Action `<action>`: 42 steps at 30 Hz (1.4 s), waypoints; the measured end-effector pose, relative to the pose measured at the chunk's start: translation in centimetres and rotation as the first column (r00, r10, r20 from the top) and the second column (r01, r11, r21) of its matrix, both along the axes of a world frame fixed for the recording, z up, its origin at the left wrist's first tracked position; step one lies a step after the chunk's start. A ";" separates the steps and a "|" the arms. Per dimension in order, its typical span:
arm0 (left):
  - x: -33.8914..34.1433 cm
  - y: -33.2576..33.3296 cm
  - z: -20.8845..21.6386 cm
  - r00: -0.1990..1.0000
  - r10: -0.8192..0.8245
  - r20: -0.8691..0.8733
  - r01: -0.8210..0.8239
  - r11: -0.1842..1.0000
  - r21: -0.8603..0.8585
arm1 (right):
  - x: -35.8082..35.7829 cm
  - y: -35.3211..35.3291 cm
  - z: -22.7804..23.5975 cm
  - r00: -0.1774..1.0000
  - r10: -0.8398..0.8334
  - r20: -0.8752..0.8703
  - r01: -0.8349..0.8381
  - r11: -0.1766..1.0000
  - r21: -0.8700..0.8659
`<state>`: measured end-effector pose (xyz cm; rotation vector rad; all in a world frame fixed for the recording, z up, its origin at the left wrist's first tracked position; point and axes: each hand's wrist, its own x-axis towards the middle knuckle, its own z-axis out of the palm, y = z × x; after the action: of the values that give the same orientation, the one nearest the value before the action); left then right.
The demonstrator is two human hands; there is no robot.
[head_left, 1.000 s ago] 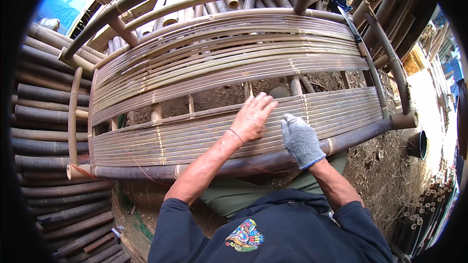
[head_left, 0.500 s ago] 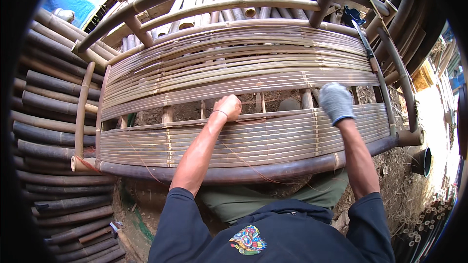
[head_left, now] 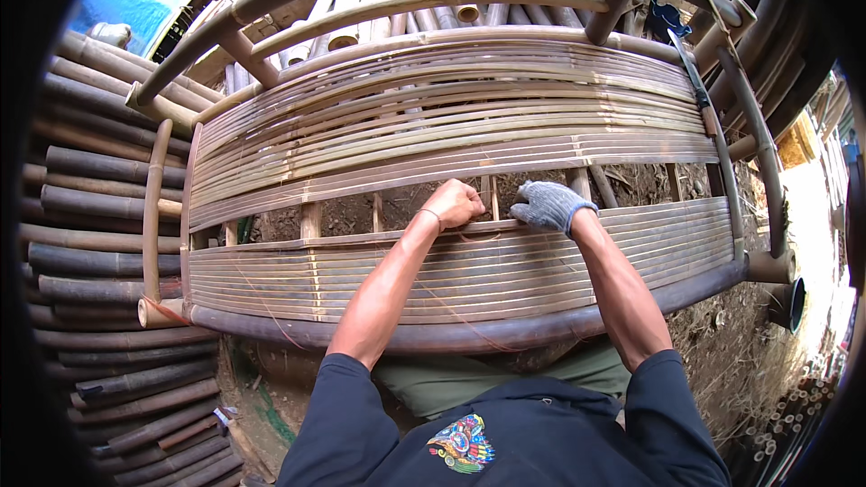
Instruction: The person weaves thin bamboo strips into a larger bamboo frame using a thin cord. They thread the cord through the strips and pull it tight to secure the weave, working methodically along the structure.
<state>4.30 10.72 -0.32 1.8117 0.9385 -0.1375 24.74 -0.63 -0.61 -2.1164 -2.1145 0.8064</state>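
In front of me is a bamboo bench [head_left: 469, 332] with a seat of long split slats and an open gap along its middle. My left hand [head_left: 453, 205], bare with a thin band at the wrist, is closed in a pinch at the gap's near edge; what it grips is hidden. Close to its right, my right hand [head_left: 552, 205] wears a grey knit glove. Its thumb and fingers are apart at the same edge, and I see nothing between them. A thin orange-brown twine [head_left: 451, 299] trails over the near slats [head_left: 397, 275] below my left hand.
A long-bladed knife [head_left: 693, 81] lies along the bench's right end, near a dark blue cloth [head_left: 667, 20]. Stacked bamboo poles [head_left: 99, 261] line the left side, and more poles lie behind the backrest [head_left: 424, 4]. A dark bucket-like container [head_left: 791, 305] sits at the right.
My gloved right hand has moved left and slightly down, coming close to my left hand. My left hand has shifted slightly right along the gap's edge, still closed.
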 end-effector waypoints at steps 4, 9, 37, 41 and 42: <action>-2.0 -0.6 3.9 0.951 0.202 0.234 -0.079 0.891 -0.447 | -3.9 -4.0 5.8 0.986 -0.072 -0.153 0.131 0.899 0.419; -2.2 -1.9 6.1 0.895 0.156 0.418 0.060 0.886 -0.460 | -6.5 -8.5 9.2 0.840 -0.039 -0.541 0.370 0.772 0.518; -2.2 -7.7 0.2 0.973 -0.097 -0.208 0.179 0.885 0.429 | -8.8 -11.2 6.0 0.895 -0.371 0.247 0.195 0.825 0.530; -1.7 -6.5 0.6 0.956 -0.137 -0.258 0.222 0.916 0.336 | -10.3 -7.5 3.5 0.822 -0.442 0.359 0.262 0.854 0.450; -1.6 -6.3 0.6 0.967 -0.121 -0.226 0.197 0.914 0.355 | -10.1 -7.3 3.2 0.841 -0.439 0.317 0.310 0.871 0.382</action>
<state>2.70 4.38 0.31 2.2655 1.0059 -0.2607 14.67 -7.91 2.54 -2.5362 -1.7002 -0.0136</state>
